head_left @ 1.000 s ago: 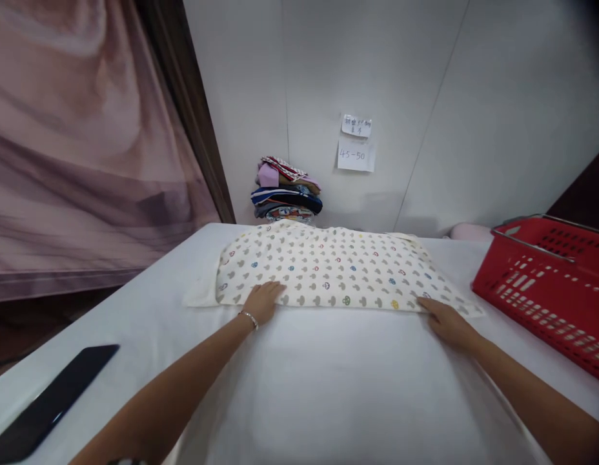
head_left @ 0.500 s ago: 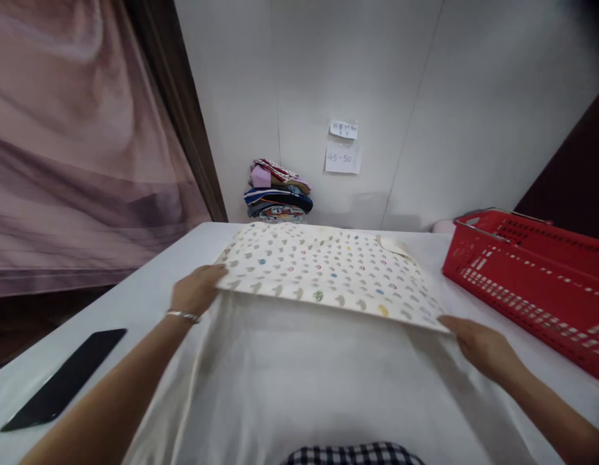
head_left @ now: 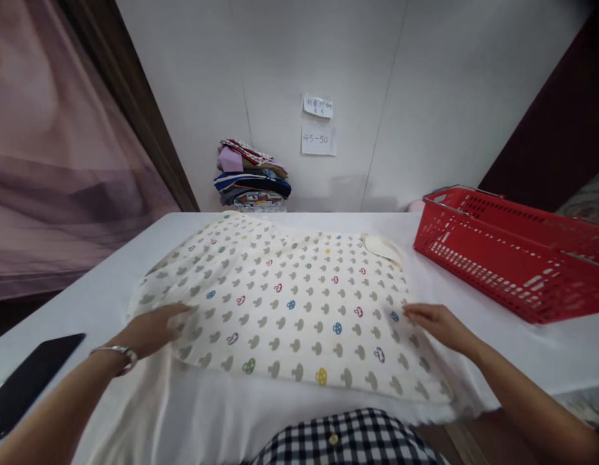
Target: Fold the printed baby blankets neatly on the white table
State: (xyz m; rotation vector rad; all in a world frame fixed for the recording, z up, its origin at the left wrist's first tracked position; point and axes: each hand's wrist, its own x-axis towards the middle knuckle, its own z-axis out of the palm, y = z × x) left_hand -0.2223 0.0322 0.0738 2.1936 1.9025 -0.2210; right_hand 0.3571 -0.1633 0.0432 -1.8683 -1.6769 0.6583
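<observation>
A cream cloth (head_left: 290, 303) printed with small grey and coloured mushrooms lies folded over on the white table (head_left: 454, 303), its near edge close to me. My left hand (head_left: 152, 330), a bracelet on its wrist, rests with fingers spread on the cloth's left edge. On the cloth's right side my right hand (head_left: 437, 325) lies flat. The plain white underside of the cloth hangs over the table's front edge.
A red plastic basket (head_left: 503, 242) stands at the right. A stack of folded clothes (head_left: 251, 182) sits against the back wall under two paper notes (head_left: 319, 126). A black phone (head_left: 28, 381) lies at the left edge. A curtain hangs at the left.
The printed layer has been drawn toward me over the white part and now lies flat. Both hands came nearer with it. My view has shifted left and down.
</observation>
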